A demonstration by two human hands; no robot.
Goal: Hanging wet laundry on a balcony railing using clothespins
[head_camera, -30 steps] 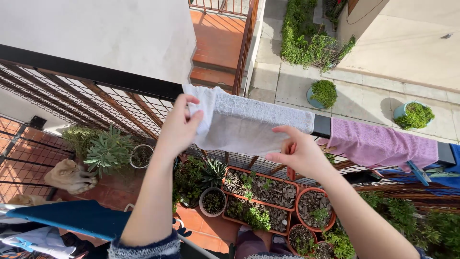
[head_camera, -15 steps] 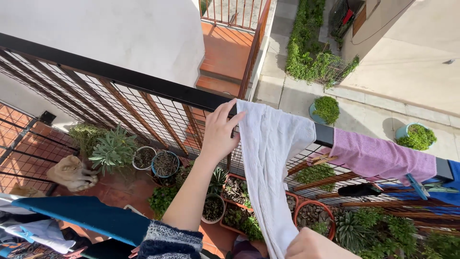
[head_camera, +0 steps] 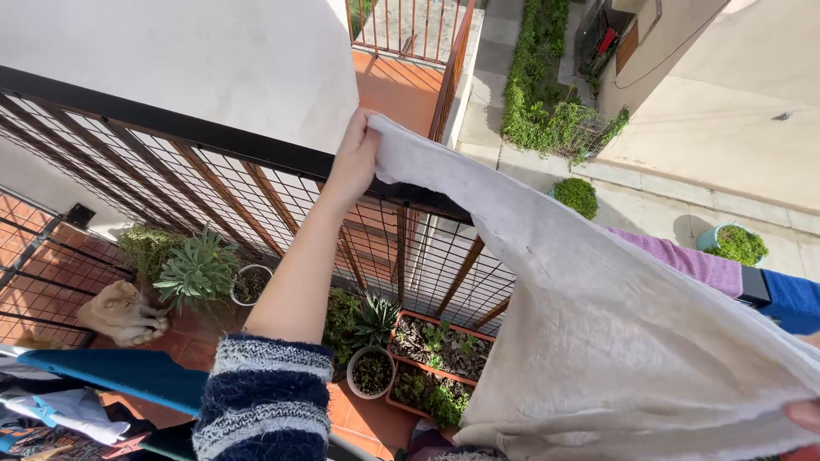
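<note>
The white cloth [head_camera: 598, 333] is stretching above the black railing [head_camera: 171, 128], sagging and creasing between 2 held edges; it is looking soft, light and limp, best pinched at corners or hems. The left hand [head_camera: 352, 162] is pinching 1 corner just above the railing; the right hand [head_camera: 805, 414], barely showing at the frame's edge, is gripping the near hem. A pink towel [head_camera: 683, 260] is draping over the railing; potted plants [head_camera: 376, 341] are sitting below the railing.
</note>
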